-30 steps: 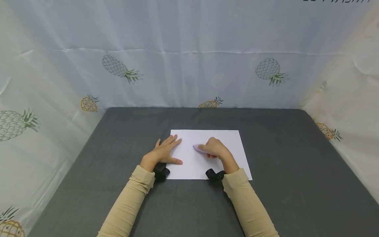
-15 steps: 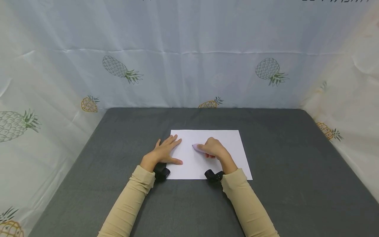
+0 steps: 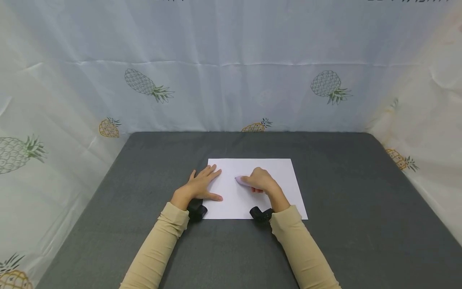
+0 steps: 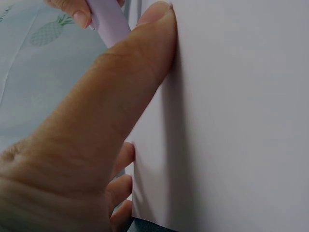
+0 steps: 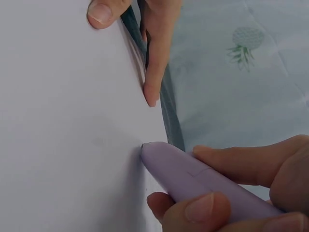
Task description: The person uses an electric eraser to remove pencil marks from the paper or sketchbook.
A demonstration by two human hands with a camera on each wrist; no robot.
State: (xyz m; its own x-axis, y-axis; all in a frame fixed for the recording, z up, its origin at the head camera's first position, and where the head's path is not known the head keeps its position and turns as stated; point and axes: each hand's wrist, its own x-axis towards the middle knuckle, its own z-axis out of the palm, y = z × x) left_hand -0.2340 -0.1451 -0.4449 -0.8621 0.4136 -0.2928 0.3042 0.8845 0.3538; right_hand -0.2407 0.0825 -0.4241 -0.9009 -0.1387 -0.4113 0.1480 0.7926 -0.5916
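Note:
A sheet of white paper (image 3: 236, 206) lies on the dark table. My left hand (image 3: 197, 186) rests on its left side with fingers spread and thumb extended. In the left wrist view the thumb (image 4: 111, 87) lies along the sheet, other fingertips at its edge. My right hand (image 3: 262, 180) grips a thick lilac pen-shaped tool (image 5: 193, 176), the index finger stretched along it. Its rounded end, with a small dark tip, points left and sits right at the paper's surface. The tool's back end is hidden in the hand.
The dark grey table (image 3: 346, 192) extends well beyond the paper on all sides. A pineapple-print curtain (image 3: 223, 92) hangs behind it and at both sides. Black wrist cameras (image 3: 260, 214) sit under the wrists, over the paper's near edge.
My right hand with the lilac tool has shifted a few pixels left and then slightly back right. The left hand and the paper stay in place.

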